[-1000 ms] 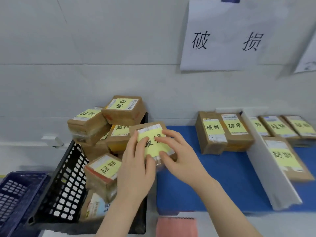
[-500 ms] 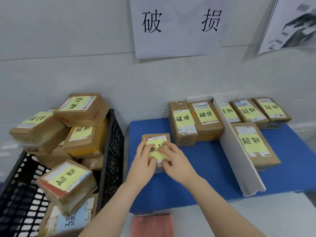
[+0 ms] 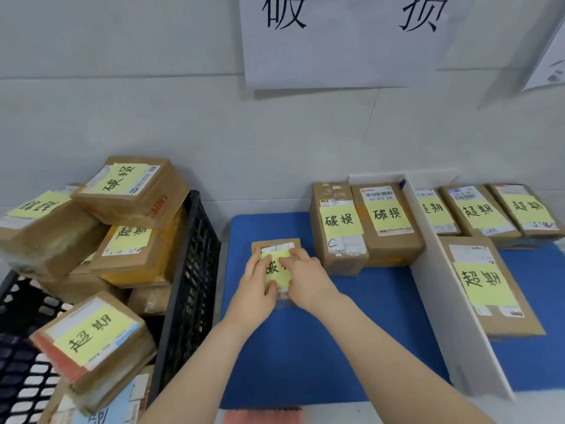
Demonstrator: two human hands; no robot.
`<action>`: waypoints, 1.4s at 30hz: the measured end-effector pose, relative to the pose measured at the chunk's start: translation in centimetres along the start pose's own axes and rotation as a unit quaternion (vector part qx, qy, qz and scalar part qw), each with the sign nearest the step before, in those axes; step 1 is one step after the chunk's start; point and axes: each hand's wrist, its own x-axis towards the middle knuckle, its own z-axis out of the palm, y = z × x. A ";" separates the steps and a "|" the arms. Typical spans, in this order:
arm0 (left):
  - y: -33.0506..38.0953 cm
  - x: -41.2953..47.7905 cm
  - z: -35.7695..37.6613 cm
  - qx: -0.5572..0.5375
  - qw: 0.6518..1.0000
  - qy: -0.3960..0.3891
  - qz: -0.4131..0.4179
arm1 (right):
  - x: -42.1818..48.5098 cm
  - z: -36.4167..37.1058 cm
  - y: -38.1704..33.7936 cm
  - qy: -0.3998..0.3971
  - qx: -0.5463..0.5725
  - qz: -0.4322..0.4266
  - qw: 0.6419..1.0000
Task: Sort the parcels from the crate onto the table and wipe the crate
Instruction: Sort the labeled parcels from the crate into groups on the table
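A small brown parcel (image 3: 276,246) with a yellow 破损 note lies on the blue table mat (image 3: 360,325), left of two other 破损 parcels (image 3: 363,221). My left hand (image 3: 255,289) and my right hand (image 3: 305,278) hold it from both sides, fingers curled over its top. The black crate (image 3: 191,270) stands at the left, piled with several brown parcels (image 3: 134,191) bearing yellow notes. One of them, marked 超期 (image 3: 94,335), lies at the crate's front.
A white divider board (image 3: 452,304) splits the mat. Right of it lie several 超期 parcels (image 3: 486,283). A white paper sign (image 3: 342,38) reading 破损 hangs on the wall above. A pink cloth (image 3: 263,417) shows at the bottom edge.
Both hands carried the small parcel from above the crate rightward onto the blue mat and set it down near the 破损 parcels. The camera view shifted right and closer.
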 end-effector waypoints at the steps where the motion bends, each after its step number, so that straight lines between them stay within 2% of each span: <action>1: 0.1 1.1 0.0 -0.008 1.000 -0.001 -0.001 | 0.8 -0.6 -0.2 0.000 -0.011 0.005 1.000; 7: 0.5 6.1 0.6 -0.047 0.999 -0.004 0.003 | 3.9 -2.6 -0.5 0.015 -0.066 0.039 0.997; 17: 1.4 11.4 1.5 -0.042 0.999 0.008 0.030 | 6.9 -4.2 -0.6 0.020 -0.071 0.095 0.993; 20: 1.6 12.0 1.4 -0.036 0.999 0.017 0.035 | 7.6 -4.4 -0.6 0.032 -0.078 0.094 0.992; 24: 1.9 12.7 1.2 0.059 0.995 0.030 0.075 | 7.8 -4.2 -0.6 0.027 -0.095 0.081 0.992; 27: 2.2 13.6 1.4 0.018 0.997 0.048 0.061 | 6.7 -4.1 -0.5 0.023 -0.097 0.056 0.993; 30: 4.5 12.9 -0.4 0.011 1.000 -0.001 0.027 | 5.6 -4.3 -0.4 0.028 -0.082 0.034 0.996; 32: 5.2 12.1 -1.9 0.022 0.999 0.037 0.020 | 4.8 -4.7 -0.6 0.042 -0.064 0.028 0.997; 33: 5.4 11.3 -2.8 -0.015 0.998 0.052 0.015 | 4.5 -4.9 -0.8 0.047 -0.055 0.024 0.997; 37: 6.5 6.0 -8.3 -0.038 0.983 0.181 0.013 | 4.2 -5.6 -3.6 0.071 -0.003 -0.020 0.997; 42: 7.1 -1.3 -16.1 0.068 0.933 0.347 0.067 | 5.7 -6.3 -10.8 0.135 0.096 -0.143 0.976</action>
